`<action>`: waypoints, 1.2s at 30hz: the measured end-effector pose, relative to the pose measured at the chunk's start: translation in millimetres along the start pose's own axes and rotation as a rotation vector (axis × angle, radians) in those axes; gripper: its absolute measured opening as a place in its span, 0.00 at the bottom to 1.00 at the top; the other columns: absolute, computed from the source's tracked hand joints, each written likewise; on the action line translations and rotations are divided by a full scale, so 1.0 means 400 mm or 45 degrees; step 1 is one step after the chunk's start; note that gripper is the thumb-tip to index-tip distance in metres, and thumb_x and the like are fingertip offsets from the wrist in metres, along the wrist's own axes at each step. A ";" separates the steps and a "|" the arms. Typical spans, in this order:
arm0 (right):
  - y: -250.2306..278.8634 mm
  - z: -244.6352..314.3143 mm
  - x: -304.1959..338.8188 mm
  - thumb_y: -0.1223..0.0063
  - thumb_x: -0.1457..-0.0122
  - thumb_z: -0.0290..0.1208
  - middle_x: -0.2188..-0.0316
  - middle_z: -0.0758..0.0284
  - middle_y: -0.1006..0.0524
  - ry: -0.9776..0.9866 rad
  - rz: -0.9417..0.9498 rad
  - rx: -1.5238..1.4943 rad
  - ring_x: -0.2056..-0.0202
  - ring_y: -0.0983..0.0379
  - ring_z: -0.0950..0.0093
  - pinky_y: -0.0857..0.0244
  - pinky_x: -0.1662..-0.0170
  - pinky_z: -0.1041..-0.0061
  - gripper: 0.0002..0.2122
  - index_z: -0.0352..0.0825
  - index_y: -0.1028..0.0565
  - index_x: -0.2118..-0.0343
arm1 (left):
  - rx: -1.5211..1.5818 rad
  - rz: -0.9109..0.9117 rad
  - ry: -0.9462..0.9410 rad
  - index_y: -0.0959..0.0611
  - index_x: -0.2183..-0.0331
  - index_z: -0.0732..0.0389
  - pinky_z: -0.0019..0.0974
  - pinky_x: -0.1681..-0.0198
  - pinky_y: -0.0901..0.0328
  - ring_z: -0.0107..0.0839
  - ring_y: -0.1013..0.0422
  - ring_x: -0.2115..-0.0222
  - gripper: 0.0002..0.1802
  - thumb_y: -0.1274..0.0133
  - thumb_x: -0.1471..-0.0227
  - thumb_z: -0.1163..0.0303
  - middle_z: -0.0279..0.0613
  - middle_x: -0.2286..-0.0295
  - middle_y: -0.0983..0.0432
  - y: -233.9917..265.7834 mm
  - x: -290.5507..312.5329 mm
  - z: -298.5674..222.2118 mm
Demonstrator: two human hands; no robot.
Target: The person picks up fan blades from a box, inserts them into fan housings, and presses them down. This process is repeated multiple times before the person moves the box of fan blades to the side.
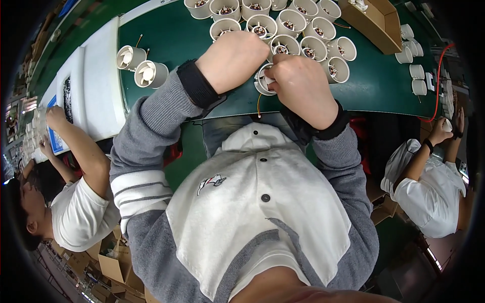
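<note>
My right hand is closed, thumb and fingers pinching a small white plastic piece at the mouth of a round white fan housing. That housing stands near the table's front edge, with a thin orange wire hanging from it. My left hand is curled into a fist just beyond, beside the other housings; its fingertips and anything in them are hidden. Several more open white housings with copper-coloured motor parts inside stand behind my hands. To the left, two housings hold white fan blades.
The green table spans the front. An open cardboard box sits at the far right, with white cylinders and a red cable beyond. At left lies a white foam slab. One co-worker sits on each side.
</note>
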State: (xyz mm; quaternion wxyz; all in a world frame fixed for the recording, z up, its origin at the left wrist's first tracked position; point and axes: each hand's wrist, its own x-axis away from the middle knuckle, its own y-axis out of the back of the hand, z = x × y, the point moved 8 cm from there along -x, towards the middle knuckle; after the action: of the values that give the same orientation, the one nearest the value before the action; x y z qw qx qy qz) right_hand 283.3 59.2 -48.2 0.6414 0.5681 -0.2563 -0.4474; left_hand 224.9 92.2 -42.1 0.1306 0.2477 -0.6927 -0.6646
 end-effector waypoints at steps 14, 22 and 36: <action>-0.004 0.051 -0.010 0.42 0.63 0.24 0.80 0.63 0.28 0.095 0.001 -0.094 0.74 0.28 0.64 0.34 0.72 0.67 0.07 0.35 0.22 0.76 | 0.014 -0.052 0.280 0.22 0.83 0.65 0.39 0.74 0.32 0.44 0.28 0.78 0.02 0.48 0.66 0.77 0.50 0.82 0.28 0.035 0.154 0.027; -0.033 0.230 -0.086 0.48 0.60 0.24 0.80 0.60 0.29 0.322 -0.106 -0.288 0.75 0.29 0.64 0.35 0.71 0.68 0.03 0.31 0.27 0.83 | 0.170 -0.061 0.584 0.21 0.75 0.65 0.42 0.72 0.35 0.46 0.30 0.75 0.07 0.45 0.63 0.75 0.49 0.77 0.28 0.056 0.263 0.123; -0.059 0.222 -0.029 0.46 0.52 0.23 0.69 0.62 0.32 0.211 -0.203 -0.595 0.72 0.31 0.66 0.36 0.68 0.70 0.05 0.30 0.26 0.71 | 0.055 0.019 0.462 0.19 0.76 0.66 0.43 0.69 0.34 0.48 0.30 0.75 0.07 0.45 0.66 0.78 0.51 0.80 0.28 0.048 0.239 0.161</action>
State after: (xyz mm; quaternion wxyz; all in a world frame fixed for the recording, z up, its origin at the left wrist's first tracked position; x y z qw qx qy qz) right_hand 196.8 26.0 -48.9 0.7368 0.4577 -0.0469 -0.4954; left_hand 108.4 97.7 -42.7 0.2529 0.3610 -0.6739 -0.5929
